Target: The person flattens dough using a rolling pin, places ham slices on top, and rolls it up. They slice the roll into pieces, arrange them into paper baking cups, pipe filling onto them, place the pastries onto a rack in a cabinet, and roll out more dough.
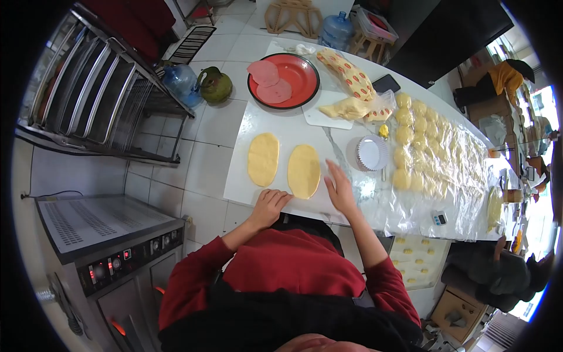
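Note:
Two flattened ovals of pale yellow dough lie side by side on the white tabletop: the left dough oval and the right dough oval. My left hand rests at the near table edge, just below the gap between them. Its fingers are bent and close together, and what is under them is hidden. Beside the right oval's right side, my right hand has its fingers stretched out and thumb apart, holding nothing. A stack of white paper cups stands to its right.
Pink round slices lie in a red plate at the back. Near it are a white board, bagged dough and a phone. Dough balls sit under plastic film at right, beside a timer. An oven stands left.

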{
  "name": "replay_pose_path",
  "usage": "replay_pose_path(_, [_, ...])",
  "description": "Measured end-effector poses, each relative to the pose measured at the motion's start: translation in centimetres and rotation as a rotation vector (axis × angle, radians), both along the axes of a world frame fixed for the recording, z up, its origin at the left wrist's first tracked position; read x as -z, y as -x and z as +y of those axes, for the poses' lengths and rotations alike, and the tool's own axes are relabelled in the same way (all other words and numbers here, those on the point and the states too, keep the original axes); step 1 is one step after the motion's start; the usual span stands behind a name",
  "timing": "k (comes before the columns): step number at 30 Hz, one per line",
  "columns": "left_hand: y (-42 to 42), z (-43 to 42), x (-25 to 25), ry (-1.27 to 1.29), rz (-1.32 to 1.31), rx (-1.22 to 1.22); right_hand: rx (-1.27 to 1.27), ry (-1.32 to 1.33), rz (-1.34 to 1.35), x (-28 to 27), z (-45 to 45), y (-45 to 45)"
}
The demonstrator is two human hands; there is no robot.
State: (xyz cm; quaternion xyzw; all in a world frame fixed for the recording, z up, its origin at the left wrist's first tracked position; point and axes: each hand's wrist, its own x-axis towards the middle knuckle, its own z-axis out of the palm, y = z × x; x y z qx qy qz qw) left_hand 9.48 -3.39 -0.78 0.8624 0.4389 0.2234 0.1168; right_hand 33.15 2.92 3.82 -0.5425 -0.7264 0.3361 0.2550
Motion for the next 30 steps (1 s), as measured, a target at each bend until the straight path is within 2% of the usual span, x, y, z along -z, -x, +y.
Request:
replay_pose_path(2, [0.3, -0.7, -0.1, -0.099, -0.032, -0.026, -0.004, -0.148, -0.046, 1.4, 3.3, 2.0])
replay_pose_path(5, [1.8, -2.1, -1.1, -0.136, -0.103, -0.155, -0.013, 0.05, -0.275, 1.0, 5.4, 4.9])
replay_pose_path(8, [4.1, -2.7, -2.4, -0.165, -0.154, -0.367, -0.084, 0.315, -0.264, 1.0, 7.6, 5.0])
replay_pose_path(11, [6.4, -2.6, -2.8, -0.242, -0.188, -0.601, -0.217, -0.205, -0.246, 1.7, 6.5, 4.2])
replay_pose_path(14, [8.2, -2.2, -3.6, -0.324, -0.242, -0.793, -0.349, 0.026, -0.104, 0.1, 5.0, 3.9])
replay_pose_path(17, [9.8, -1.6, -4.7, -0.386, -0.332, -0.934, -0.485, 0.239, -0.026, -6.9, 4.9, 2.8])
replay_pose_path(21, [10.1, -0.6, -5.7, -0.405, -0.395, -0.949, -0.525, 0.28, 0.048, -9.8, 6.9, 2.0])
replay_pose_path(25, [9.4, 0.6, -6.1, -0.368, -0.434, -0.919, -0.391, 0.242, 0.174, -12.6, 7.9, 2.1])
replay_pose_path(28, [8.7, 1.5, -5.8, -0.332, -0.429, -0.872, -0.366, -0.093, 0.066, -11.1, 7.0, 2.5])
replay_pose_path(29, [8.4, 1.8, -5.5, -0.321, -0.421, -0.856, -0.322, -0.133, 0.066, -11.2, 5.6, 3.0])
replay_pose_path(30, [8.1, 2.1, -5.3, -0.308, -0.412, -0.835, -0.279, -0.003, -0.139, -10.5, 4.3, 3.5])
